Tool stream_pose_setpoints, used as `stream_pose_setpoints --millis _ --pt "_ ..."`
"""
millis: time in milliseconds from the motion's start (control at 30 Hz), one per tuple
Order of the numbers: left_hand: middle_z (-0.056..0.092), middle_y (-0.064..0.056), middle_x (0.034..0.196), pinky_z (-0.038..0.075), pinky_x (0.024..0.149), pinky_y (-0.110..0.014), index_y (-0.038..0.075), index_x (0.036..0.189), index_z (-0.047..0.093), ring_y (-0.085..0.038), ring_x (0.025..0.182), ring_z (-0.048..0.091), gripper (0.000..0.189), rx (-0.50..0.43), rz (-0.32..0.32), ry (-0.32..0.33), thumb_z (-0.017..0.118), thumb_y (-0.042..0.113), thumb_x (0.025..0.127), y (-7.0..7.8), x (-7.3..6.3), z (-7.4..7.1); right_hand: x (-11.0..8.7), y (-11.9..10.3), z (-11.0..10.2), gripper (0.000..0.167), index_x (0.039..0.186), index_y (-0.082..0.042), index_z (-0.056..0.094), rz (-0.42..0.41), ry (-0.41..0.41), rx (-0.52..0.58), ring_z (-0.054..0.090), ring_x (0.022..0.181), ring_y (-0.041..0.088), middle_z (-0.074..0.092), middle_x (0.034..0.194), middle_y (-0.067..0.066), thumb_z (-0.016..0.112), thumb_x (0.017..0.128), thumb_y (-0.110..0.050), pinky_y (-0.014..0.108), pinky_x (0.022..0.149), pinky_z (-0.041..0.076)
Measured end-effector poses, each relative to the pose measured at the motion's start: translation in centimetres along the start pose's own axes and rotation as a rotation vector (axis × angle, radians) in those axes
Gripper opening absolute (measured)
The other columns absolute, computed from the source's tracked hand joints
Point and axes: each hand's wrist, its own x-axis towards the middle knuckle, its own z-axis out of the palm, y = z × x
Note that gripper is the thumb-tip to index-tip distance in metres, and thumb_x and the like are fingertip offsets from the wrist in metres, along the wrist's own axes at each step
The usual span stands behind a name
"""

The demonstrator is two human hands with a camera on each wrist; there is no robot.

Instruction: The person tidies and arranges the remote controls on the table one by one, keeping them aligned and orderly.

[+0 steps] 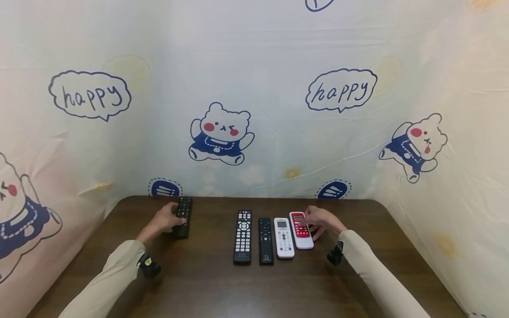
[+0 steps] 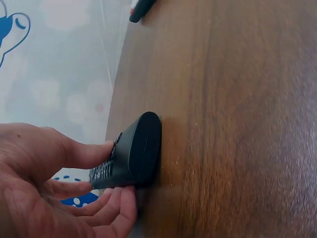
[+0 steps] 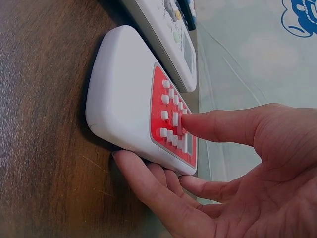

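At the left of the table, my left hand (image 1: 166, 218) grips a black remote control (image 1: 183, 218). In the left wrist view the thumb lies on its buttons and the other fingers curl against its side; the remote's blunt end (image 2: 146, 146) faces the camera. On the right, my right hand (image 1: 321, 218) holds a white remote control with a red button panel (image 1: 305, 242). Its thumb (image 3: 223, 124) presses on the red panel beside the white buttons, while the fingers lie along the remote's lower side in the right wrist view.
Between the hands lie a large black remote with white buttons (image 1: 243, 254), a slim black remote (image 1: 266, 247) and a white remote with a small screen (image 1: 284, 243), side by side. Behind the brown wooden table (image 1: 207, 287) hangs a patterned curtain (image 1: 278, 66).
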Motion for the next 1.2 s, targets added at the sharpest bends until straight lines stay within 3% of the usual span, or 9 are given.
stream_pose_setpoints --millis 133,367,533,867,1200 --pt "0.035 -0.046 0.147 0.064 0.087 -0.049 -0.016 0.155 0.022 -0.052 0.121 0.055 0.075 -0.050 -0.049 -0.017 0.068 0.006 0.099 -0.1 -0.1 -0.2 0.1 -0.2 0.0 0.038 0.120 -0.001 0.047 0.012 -0.008 0.004 0.065 0.099 0.036 0.057 0.112 0.023 0.072 0.095 -0.013 0.042 0.072 0.066" --pt "0.042 -0.047 0.138 0.065 0.082 -0.048 -0.021 0.152 0.021 -0.052 0.118 0.058 0.071 -0.189 -0.081 -0.123 0.063 0.005 0.101 -0.2 -0.4 -1.0 0.3 -0.3 0.0 0.040 0.121 -0.001 0.048 0.016 -0.009 -0.003 0.065 0.099 0.035 0.058 0.112 0.023 0.074 0.094 -0.014 0.042 0.072 0.066" --pt "0.049 -0.043 0.133 0.065 0.080 -0.045 -0.021 0.145 0.031 -0.049 0.115 0.061 0.063 -0.206 -0.097 -0.149 0.065 0.007 0.100 -0.2 -0.2 -1.2 0.3 -0.3 0.0 0.040 0.121 -0.001 0.048 0.015 -0.011 -0.012 0.065 0.096 0.033 0.059 0.110 0.022 0.073 0.094 -0.014 0.041 0.071 0.066" --pt "0.055 -0.040 0.129 0.066 0.078 -0.042 -0.021 0.138 0.039 -0.045 0.114 0.065 0.056 -0.245 -0.065 -0.194 0.066 0.009 0.100 -0.8 0.0 -1.7 0.1 -0.2 -0.1 0.040 0.122 0.000 0.047 0.013 -0.006 -0.018 0.065 0.099 0.035 0.059 0.110 0.022 0.072 0.095 -0.014 0.041 0.073 0.066" --pt "0.049 -0.042 0.137 0.066 0.077 -0.044 -0.017 0.152 0.028 -0.045 0.115 0.063 0.070 -0.289 0.014 -0.178 0.066 0.010 0.099 -1.4 -0.3 -1.2 0.2 -0.2 0.0 0.039 0.121 -0.001 0.046 0.013 -0.018 -0.018 0.065 0.103 0.036 0.058 0.113 0.023 0.073 0.095 -0.014 0.043 0.074 0.066"
